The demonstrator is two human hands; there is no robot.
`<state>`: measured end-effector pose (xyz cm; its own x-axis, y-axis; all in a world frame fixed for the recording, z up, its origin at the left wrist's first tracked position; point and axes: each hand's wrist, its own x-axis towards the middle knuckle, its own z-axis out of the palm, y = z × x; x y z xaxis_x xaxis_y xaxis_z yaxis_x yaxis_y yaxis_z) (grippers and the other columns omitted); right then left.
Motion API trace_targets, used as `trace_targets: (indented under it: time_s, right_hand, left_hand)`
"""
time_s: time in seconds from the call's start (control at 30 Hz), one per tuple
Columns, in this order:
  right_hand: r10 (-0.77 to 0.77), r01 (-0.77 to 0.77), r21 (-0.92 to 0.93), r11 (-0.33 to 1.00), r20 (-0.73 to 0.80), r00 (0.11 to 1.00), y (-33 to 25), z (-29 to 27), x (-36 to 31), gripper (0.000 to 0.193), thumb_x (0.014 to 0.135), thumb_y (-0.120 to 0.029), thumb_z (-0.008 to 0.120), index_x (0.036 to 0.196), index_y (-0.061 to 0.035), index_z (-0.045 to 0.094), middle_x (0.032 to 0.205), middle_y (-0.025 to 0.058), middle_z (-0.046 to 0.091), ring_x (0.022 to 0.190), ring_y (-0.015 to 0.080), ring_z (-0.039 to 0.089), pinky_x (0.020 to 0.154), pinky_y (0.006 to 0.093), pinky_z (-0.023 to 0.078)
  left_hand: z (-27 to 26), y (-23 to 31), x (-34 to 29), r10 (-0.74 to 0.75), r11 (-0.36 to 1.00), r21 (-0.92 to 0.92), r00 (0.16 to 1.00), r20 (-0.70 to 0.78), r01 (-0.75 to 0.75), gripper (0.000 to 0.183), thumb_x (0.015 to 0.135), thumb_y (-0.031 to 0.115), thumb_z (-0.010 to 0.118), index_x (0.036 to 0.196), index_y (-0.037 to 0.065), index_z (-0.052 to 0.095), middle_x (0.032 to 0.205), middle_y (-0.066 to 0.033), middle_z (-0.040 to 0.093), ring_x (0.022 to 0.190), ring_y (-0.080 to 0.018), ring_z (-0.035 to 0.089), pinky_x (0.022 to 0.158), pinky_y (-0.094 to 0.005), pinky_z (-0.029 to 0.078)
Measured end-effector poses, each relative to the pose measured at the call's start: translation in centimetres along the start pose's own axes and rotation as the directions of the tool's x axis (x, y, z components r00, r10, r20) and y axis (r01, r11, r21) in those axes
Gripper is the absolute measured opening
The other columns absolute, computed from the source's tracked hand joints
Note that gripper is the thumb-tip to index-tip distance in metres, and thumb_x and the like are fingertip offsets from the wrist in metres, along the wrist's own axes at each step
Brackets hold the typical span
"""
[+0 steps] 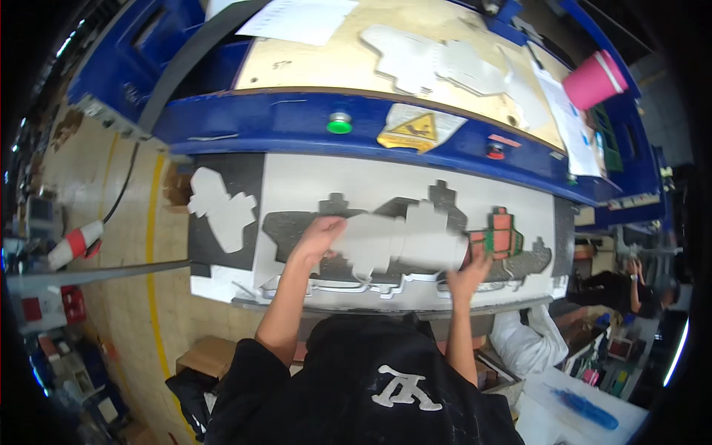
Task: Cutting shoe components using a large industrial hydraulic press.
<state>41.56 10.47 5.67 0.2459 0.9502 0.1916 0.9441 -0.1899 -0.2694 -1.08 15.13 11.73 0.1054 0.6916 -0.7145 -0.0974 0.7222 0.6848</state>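
Note:
A pale grey cardboard blank (386, 241), cut to an irregular outline and smeared by motion, lies over a dark cutting die (297, 226) on a light board. My left hand (320, 239) closes on the blank's left end, thumb and fingers at its edge. At its right end, my right hand (469, 276) grips the edge, its fingertips partly hidden and blurred. Just beyond those fingers, a red and green section (501, 236) of the die shows. Another pale cut-out blank (222, 208) rests on the dark left end of the work surface.
Beyond the board runs a blue machine beam with a green button (340, 123), a red button (495, 151) and a yellow warning label (417, 130). More blanks (437, 63) and a pink cup (593, 80) stand on the upper shelf. Another person (623, 285) is far right.

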Motion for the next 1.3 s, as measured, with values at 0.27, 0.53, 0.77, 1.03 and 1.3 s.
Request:
trace_targets:
  time_s: [0.27,0.53,0.77,1.03,1.3]
  right_hand:
    - [0.423,-0.405,0.171,0.898,-0.086,0.902,8.1,2.7,4.8,0.134,0.073,-0.082,0.082,0.162,0.0055,0.032,0.155,0.039,0.044,0.145,0.0564,0.042,0.117,0.0651,0.037]
    - [0.6,-0.598,-0.119,0.793,-0.02,0.8,2.0,1.8,7.3,0.097,0.053,-0.067,0.091,0.133,-0.0206,0.062,0.144,0.0322,0.048,0.13,0.057,0.049,0.11,0.0659,0.038]
    - [-0.3,0.304,0.021,0.952,0.245,0.922,16.7,-8.6,13.6,0.091,0.051,-0.037,0.095,0.135,-0.0202,0.066,0.152,0.0279,0.048,0.146,0.0496,0.041,0.12,0.0687,0.028]
    - [-0.015,-0.001,0.212,0.977,0.073,0.997,30.1,-2.7,12.4,0.046,0.092,-0.021,0.078,0.137,-0.0163,0.068,0.149,0.0217,0.06,0.145,0.0428,0.051,0.126,0.0706,0.019]
    - [-0.208,0.164,0.421,0.892,0.059,0.976,27.2,-2.4,17.8,0.045,0.084,-0.031,0.089,0.114,-0.0089,0.064,0.158,0.0333,0.047,0.155,0.0479,0.036,0.126,0.0751,0.012]
  left_hand:
    - [-19.6,-12.0,-7.9,0.363,0.909,0.408,0.639,-0.678,-0.083,0.039,0.101,0.03,0.075,0.121,-0.004,0.073,0.11,-0.0177,0.076,0.105,-0.0249,0.069,0.097,-0.0366,0.053]
    - [-14.0,-13.0,-7.9,0.617,0.755,0.636,0.156,-0.772,0.163,0.067,0.09,0.03,0.083,0.144,-0.001,0.058,0.136,-0.0286,0.061,0.127,-0.0464,0.058,0.111,-0.0523,0.046]
    - [3.9,-7.3,-2.9,0.819,0.546,0.82,0.312,-0.481,-0.169,0.06,0.088,0.02,0.084,0.139,0.001,0.059,0.133,-0.0241,0.061,0.127,-0.044,0.056,0.11,-0.0516,0.045]
    - [30.0,-3.2,3.6,0.697,0.534,0.716,0.714,-0.071,-0.45,0.073,0.084,0.024,0.088,0.146,0.002,0.055,0.14,-0.0271,0.06,0.132,-0.0453,0.057,0.114,-0.0507,0.047]
    - [42.3,-1.8,10.6,0.67,0.442,0.773,0.741,0.053,-0.455,0.159,0.046,0.039,0.109,0.166,-0.008,0.016,0.165,-0.0308,0.036,0.154,-0.0465,0.037,0.129,-0.0504,0.032]
